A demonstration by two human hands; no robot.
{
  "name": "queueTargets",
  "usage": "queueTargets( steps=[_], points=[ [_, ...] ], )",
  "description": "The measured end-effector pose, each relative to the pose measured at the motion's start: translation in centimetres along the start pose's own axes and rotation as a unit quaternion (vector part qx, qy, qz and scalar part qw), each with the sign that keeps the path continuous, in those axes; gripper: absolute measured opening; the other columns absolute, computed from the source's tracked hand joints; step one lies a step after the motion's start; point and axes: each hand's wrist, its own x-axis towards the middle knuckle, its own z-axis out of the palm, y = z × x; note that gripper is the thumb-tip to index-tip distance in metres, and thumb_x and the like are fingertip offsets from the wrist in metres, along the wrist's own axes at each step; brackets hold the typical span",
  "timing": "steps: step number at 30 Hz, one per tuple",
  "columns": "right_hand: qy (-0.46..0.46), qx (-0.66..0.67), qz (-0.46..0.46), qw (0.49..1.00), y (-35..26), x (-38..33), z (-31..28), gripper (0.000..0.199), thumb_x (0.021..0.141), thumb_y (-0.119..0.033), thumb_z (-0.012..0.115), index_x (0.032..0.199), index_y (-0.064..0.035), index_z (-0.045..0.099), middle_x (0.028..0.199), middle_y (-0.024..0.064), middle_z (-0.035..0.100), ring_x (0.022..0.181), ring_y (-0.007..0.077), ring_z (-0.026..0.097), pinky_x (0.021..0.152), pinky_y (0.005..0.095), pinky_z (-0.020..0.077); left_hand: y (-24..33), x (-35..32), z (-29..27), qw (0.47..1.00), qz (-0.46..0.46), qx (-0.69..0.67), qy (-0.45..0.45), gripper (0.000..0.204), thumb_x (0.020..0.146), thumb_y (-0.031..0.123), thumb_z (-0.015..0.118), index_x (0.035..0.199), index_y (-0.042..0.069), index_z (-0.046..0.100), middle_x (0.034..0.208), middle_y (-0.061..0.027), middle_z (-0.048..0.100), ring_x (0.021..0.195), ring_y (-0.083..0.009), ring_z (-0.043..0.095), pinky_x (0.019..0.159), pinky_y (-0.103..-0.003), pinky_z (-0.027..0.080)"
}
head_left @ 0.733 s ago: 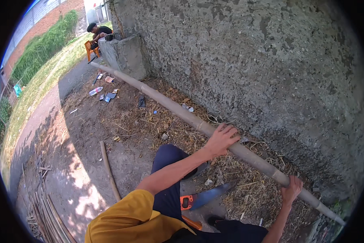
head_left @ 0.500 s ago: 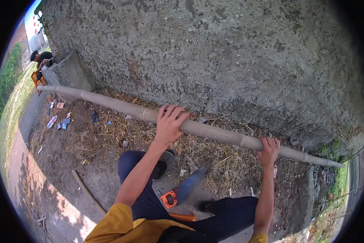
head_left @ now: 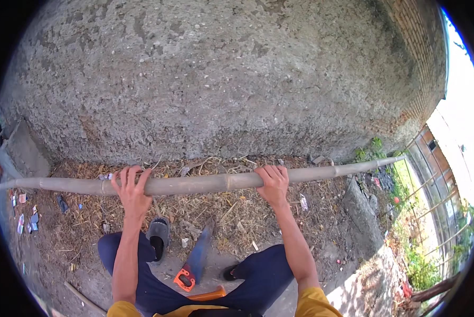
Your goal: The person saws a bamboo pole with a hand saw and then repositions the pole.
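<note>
Bamboo pole [head_left: 205, 184] spans the view crosswise, along the foot of the rough wall [head_left: 221, 90]. Left hand [head_left: 133, 187] and right hand [head_left: 273, 185] wrap it from above, well apart, probably to balance its length. Saw [head_left: 197, 259] lies between the feet [head_left: 159, 236], presumably leaving both free.

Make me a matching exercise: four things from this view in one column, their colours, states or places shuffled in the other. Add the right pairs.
1. bamboo pole
2. saw
3. wall
4. trousers

A. dark blue cloth
B. rough, filling the upper view
C. held by the left hand and right hand
D. orange-handled

Pairs: 1-C, 2-D, 3-B, 4-A
</note>
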Motion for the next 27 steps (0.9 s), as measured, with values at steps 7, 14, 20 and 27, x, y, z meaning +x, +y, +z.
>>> queueTargets(
  steps=[7,14,20,27],
  points=[
    [0.003,-0.016,-0.025,1.000,0.3,-0.2,0.8,0.048,0.053,-0.011,0.080,0.098,-0.0156,0.065,0.092,0.0004,0.062,0.092,0.0207,0.064,0.088,0.0384,0.0454,-0.2,-0.7,1.2,0.999,-0.034,0.013,-0.012,0.061,0.053,-0.006,0.079,0.110,0.015,0.068,0.123,-0.0034,0.055,0.123,-0.0310,0.050,0.111,-0.054,0.030],
    [0.006,-0.021,-0.029,0.999,0.1,-1.0,0.4,0.050,0.050,-0.012,0.081,0.098,-0.0171,0.067,0.092,-0.0007,0.064,0.091,0.0212,0.065,0.085,0.0367,0.0485,-0.8,-1.0,2.3,0.999,-0.038,0.009,-0.014,0.059,0.054,-0.007,0.081,0.107,0.015,0.066,0.129,-0.0045,0.054,0.128,-0.0333,0.048,0.115,-0.058,0.030],
    [0.006,-0.010,-0.015,1.000,0.5,-1.5,0.5,0.047,0.051,-0.012,0.081,0.095,-0.0174,0.066,0.092,-0.0018,0.065,0.091,0.0199,0.066,0.083,0.0361,0.0497,-0.4,-1.0,2.4,0.999,-0.036,0.020,0.003,0.058,0.055,-0.008,0.080,0.105,0.015,0.062,0.139,-0.0048,0.050,0.136,-0.0339,0.042,0.117,-0.059,0.029],
    [-0.033,-0.024,-0.015,0.999,0.6,-1.8,0.2,0.048,0.054,-0.013,0.082,0.099,-0.0156,0.065,0.093,0.0006,0.062,0.094,0.0207,0.065,0.084,0.0370,0.0470,-0.2,-1.1,2.4,1.000,-0.012,0.009,0.021,0.056,0.056,-0.012,0.073,0.104,0.014,0.061,0.139,-0.0072,0.049,0.135,-0.0353,0.042,0.114,-0.059,0.028]
  ],
)
